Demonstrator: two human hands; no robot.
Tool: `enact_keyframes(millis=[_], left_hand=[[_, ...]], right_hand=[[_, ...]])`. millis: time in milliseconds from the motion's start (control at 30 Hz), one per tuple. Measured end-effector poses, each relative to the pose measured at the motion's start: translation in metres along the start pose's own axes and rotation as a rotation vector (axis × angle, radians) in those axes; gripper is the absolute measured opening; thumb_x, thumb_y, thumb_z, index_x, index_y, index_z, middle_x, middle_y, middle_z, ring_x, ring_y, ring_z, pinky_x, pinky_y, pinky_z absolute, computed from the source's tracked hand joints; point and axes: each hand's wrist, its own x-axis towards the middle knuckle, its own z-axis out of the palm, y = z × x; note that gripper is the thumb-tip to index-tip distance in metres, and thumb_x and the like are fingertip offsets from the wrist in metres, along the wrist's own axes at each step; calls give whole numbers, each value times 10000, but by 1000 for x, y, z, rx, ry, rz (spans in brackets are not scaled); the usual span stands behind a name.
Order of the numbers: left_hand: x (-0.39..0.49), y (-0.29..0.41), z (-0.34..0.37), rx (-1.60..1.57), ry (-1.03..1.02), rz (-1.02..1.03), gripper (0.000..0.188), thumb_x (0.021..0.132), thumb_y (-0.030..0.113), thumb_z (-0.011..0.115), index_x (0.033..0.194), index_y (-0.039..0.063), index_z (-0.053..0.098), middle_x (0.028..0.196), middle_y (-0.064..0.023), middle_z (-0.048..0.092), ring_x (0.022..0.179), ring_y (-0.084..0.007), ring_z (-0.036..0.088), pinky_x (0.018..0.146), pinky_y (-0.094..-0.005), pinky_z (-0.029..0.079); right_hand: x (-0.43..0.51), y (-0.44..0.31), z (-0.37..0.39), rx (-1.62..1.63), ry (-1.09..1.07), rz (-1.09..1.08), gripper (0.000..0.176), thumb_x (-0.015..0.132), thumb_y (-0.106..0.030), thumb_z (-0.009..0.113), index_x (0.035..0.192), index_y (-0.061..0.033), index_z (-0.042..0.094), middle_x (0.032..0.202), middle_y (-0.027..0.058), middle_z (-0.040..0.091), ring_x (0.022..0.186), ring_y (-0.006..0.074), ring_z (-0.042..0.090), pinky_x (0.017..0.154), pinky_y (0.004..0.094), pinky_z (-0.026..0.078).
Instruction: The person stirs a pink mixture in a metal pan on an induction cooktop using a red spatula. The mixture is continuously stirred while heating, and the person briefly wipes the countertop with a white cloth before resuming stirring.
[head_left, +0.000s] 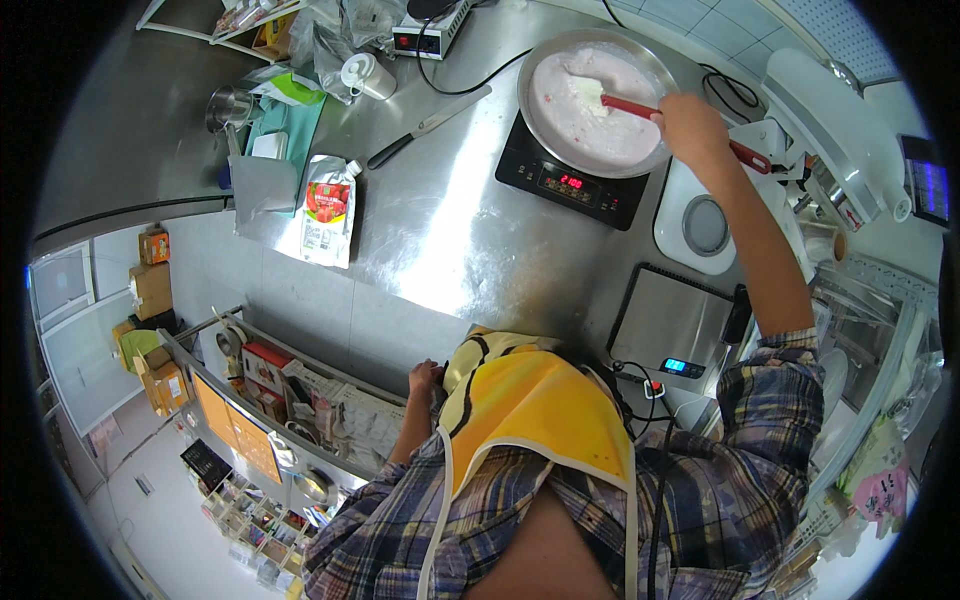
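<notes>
My right hand (691, 129) is closed around the red handle of a spatula (634, 107), whose pale blade rests in a pinkish-white, creamy mixture (592, 135) with small red bits. The mixture fills a wide metal pan (526, 120) standing on a black induction cooker (574, 184) with a lit red display. My left hand (426, 375) hangs low beside the yellow apron (540, 409), away from the worktop; its fingers look curled, and whether it holds anything is unclear. On the steel table (420, 247) lie a spatula-like knife with a black handle (429, 126) and a spouted pouch with a strawberry picture (328, 211).
Right of the cooker are a white kitchen scale (696, 217), a flat steel scale (667, 322) and a white stand mixer (832, 127). A white lidded jug (369, 76), a metal pot (229, 109) and a plastic pitcher (264, 184) stand at the left. A black cable crosses the table behind.
</notes>
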Motion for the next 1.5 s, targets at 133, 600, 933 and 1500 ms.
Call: enact_keyframes(millis=[133, 600, 933, 1500], left_hand=[[1, 1, 2, -38, -4, 19, 318, 941, 225, 530, 1030, -66, 622, 889, -167, 687, 802, -281, 674, 758, -375, 538], [15, -6, 3, -130, -24, -23, 306, 941, 227, 550, 1004, -66, 615, 871, -165, 685, 780, -268, 676, 736, -365, 539], [21, -27, -7, -102, -19, 52, 333, 928, 252, 542, 999, -54, 654, 900, -153, 704, 785, -256, 684, 717, -365, 538], [12, -39, -18, 331, 33, 252, 307, 908, 310, 548, 890, 50, 710, 656, -46, 603, 468, -167, 477, 442, -346, 374]], right_hand=[[-24, -13, 3, -80, 20, -78, 233, 928, -261, 601, 896, -45, 684, 841, 178, 683, 800, 361, 679, 698, 457, 542], [-76, 35, -14, -129, -72, -81, 201, 906, -256, 632, 866, -70, 695, 796, 138, 669, 781, 322, 665, 706, 444, 526], [-23, 60, 0, -34, -2, 86, 216, 879, -263, 674, 874, -50, 709, 855, 169, 686, 813, 363, 665, 746, 467, 523], [-42, 21, 4, 236, -227, 44, 259, 862, -270, 680, 916, -20, 719, 931, 205, 689, 888, 368, 673, 790, 459, 536]])
